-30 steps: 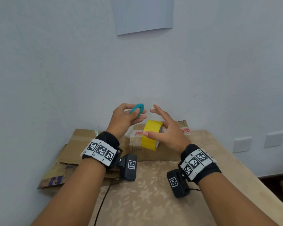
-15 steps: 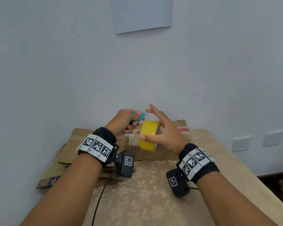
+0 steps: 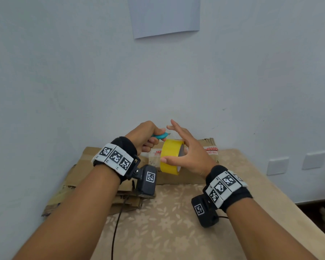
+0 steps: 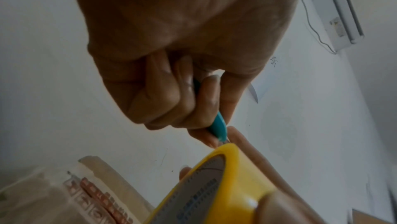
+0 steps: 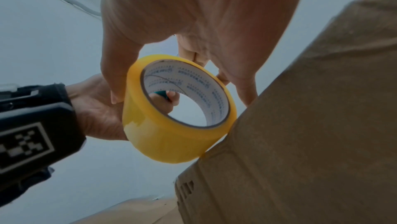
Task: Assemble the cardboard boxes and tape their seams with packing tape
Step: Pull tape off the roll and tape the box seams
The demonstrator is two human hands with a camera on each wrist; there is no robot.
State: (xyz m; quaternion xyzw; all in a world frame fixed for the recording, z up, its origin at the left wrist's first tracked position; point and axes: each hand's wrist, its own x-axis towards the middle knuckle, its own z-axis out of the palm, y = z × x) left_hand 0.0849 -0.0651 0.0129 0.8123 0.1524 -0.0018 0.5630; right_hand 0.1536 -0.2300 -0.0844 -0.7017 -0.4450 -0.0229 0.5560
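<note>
Left hand (image 3: 144, 136) lowered, floral table (image 3: 167, 231), pale wall (image 3: 83, 81)

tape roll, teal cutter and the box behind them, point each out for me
tape roll (image 3: 168, 156), head view, on its yellow outer band
teal cutter (image 3: 160, 136), head view, on its body
box (image 3: 210, 147), head view, on its top edge

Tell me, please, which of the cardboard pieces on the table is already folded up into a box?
The box standing behind the yellow tape roll, with red-printed labels. The cardboard pieces to its left lie flat in a stack.
</note>
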